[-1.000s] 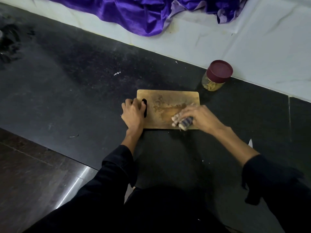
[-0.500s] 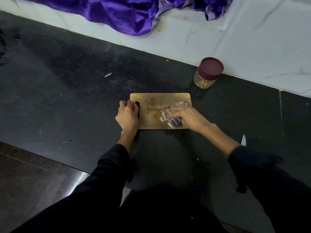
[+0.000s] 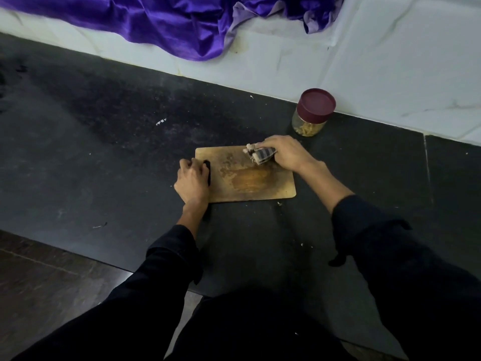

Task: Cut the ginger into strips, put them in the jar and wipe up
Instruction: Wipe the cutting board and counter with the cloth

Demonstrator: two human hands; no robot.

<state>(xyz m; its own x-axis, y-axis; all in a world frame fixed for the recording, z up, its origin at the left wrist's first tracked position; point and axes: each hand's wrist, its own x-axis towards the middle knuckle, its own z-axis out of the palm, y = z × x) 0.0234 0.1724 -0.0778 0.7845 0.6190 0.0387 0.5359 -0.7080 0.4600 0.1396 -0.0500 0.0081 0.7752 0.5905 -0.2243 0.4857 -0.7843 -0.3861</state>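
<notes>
A wooden cutting board (image 3: 250, 183) lies on the dark counter, stained and damp in the middle. My left hand (image 3: 192, 182) grips its left end at the handle slot. My right hand (image 3: 287, 152) holds a bunched striped cloth (image 3: 260, 153) pressed on the board's far right corner. A glass jar (image 3: 312, 114) with a maroon lid stands shut behind the board to the right, with ginger strips inside.
A purple cloth (image 3: 177, 22) is draped over the white wall ledge at the back. Small crumbs (image 3: 279, 203) lie on the counter in front of the board. The counter's front edge runs near my body, with brown floor at lower left.
My right hand has slid the cloth from the board's near right part up to its far right corner. My left hand keeps its hold on the board's left end. The knife tip at right left view.
</notes>
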